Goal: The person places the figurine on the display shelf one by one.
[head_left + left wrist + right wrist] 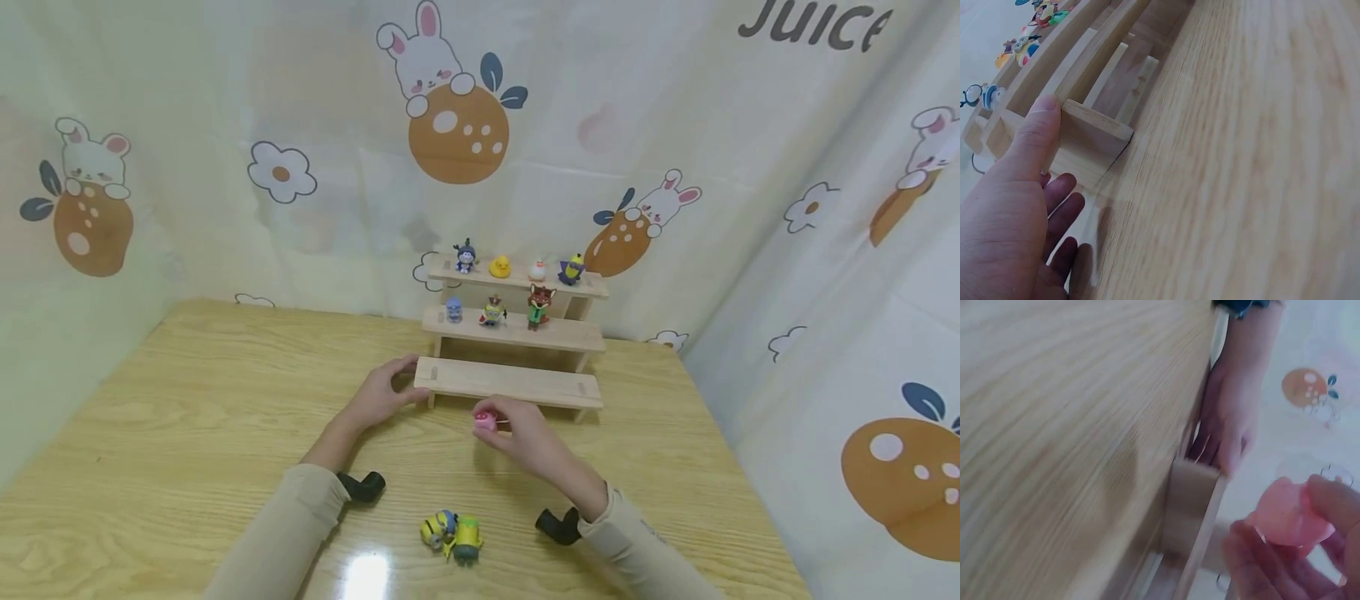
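Note:
My right hand [528, 437] pinches a small pink toy figurine [485, 420] between thumb and fingers, just in front of the bottom step. Close up in the right wrist view, the pink figurine [1291, 512] looks smooth and rounded, its far side hidden. My left hand [381, 392] is at the left end of the wooden three-step display shelf [510, 379]. In the left wrist view, the thumb of that left hand [1007, 206] touches the shelf's end while the other fingers lie loosely beside it. Two yellow toy figurines, a Minion [437, 530] and a green-and-yellow one [467, 540], lie nearer on the table.
On the top step stand a blue figurine [465, 257], a yellow duck [500, 267], a white bird-like figurine [537, 270] and a banana-like figurine [572, 269]. The middle step holds a small blue figurine [453, 310], a crowned one [492, 312] and a fox [539, 307]. Curtain [337, 233] hangs behind.

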Demonstrator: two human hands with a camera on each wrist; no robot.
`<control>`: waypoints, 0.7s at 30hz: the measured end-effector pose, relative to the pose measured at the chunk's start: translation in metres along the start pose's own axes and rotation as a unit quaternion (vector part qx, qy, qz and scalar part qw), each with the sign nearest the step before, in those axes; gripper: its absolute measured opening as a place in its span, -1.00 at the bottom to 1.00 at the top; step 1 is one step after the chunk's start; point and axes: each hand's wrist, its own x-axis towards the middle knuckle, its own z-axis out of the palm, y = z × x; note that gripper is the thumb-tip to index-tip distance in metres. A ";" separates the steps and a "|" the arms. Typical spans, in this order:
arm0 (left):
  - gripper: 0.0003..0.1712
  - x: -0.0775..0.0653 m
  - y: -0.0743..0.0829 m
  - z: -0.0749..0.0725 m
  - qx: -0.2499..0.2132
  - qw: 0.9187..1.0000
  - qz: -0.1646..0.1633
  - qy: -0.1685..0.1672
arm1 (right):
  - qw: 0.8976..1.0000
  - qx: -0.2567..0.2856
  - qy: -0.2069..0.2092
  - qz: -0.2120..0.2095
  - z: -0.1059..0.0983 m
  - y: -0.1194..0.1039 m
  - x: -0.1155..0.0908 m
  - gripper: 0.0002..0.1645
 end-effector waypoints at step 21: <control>-0.03 0.001 -0.003 0.001 -0.004 1.000 0.014 -0.001 | 0.989 0.019 0.138 0.046 -0.085 0.062 0.017 -0.51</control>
